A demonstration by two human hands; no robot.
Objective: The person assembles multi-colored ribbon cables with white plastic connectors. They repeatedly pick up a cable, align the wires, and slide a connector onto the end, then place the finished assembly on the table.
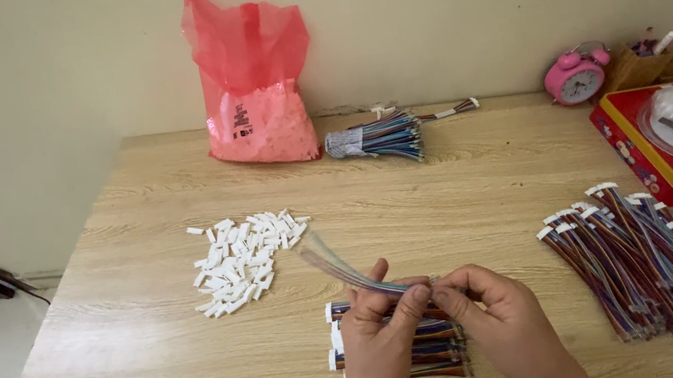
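From the head camera, both hands meet low at the middle of a wooden table point(464, 186). The left hand point(379, 332) is curled, its thumb and fingers pinched on a flat multicoloured ribbon cable point(341, 268) that rises up and to the left from the grip, blurred along its length. The right hand point(495, 317) is closed too, its fingertips pressed against the cable's end right beside the left thumb; whatever small part sits between them is too small to tell. Under the hands lies a stack of similar cables point(437, 354) with white connectors on their left ends. To the left, well apart, is a heap of loose white connectors point(241, 260). To the right lies a larger pile of finished cables point(650, 264). At the back stand a red plastic bag point(255, 93), leaning against the wall, and beside it a taped wire bundle point(378, 136). At the far right are a pink alarm clock point(577, 78) and a red tin point(669, 161).
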